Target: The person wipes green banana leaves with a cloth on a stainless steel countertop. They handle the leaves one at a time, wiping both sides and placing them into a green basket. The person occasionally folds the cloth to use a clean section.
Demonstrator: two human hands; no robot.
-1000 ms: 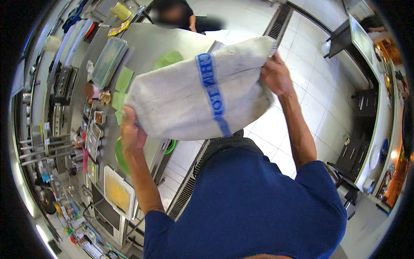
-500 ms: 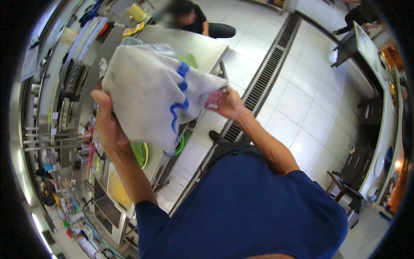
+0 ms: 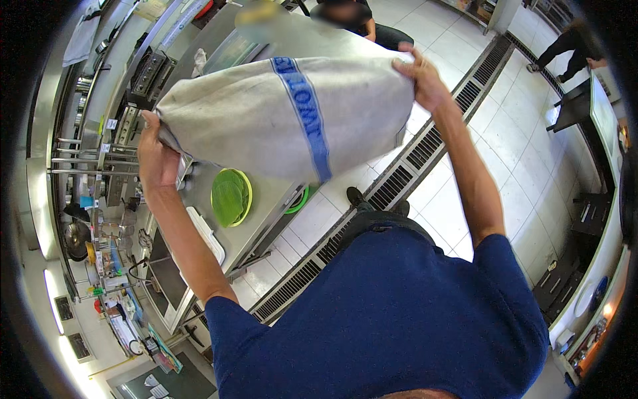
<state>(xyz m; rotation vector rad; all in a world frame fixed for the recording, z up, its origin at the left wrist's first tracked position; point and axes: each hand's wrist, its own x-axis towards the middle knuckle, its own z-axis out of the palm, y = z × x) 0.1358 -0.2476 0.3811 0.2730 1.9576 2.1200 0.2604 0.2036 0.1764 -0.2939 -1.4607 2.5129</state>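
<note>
A pale grey cloth towel [image 3: 232, 106] with a blue lettered stripe is stretched out in the air between my two hands, over a steel worktop [image 3: 256, 203]. My left hand [image 3: 158, 156] is closed on its left end, the thumb on top. At the towel's far right corner my right hand [image 3: 425, 78] pinches the edge between thumb and fingers. Below the towel, a round yellow-green tray or plate [image 3: 247, 186] holds a stack of green leaf pieces [image 3: 228, 197]. The towel hides part of the worktop behind it.
A white tray [image 3: 207, 233] lies on the worktop near my left forearm. A clear plastic container [image 3: 232, 52] stands beyond the towel. One person [image 3: 389, 36] is low down past the worktop; another [image 3: 571, 50] stands far right. A floor drain grate [image 3: 425, 149] runs alongside.
The towel has gone from hanging bunched and folded to spread wide. My right hand has moved up and to the right, pulling its corner out. The leaf stack is now uncovered.
</note>
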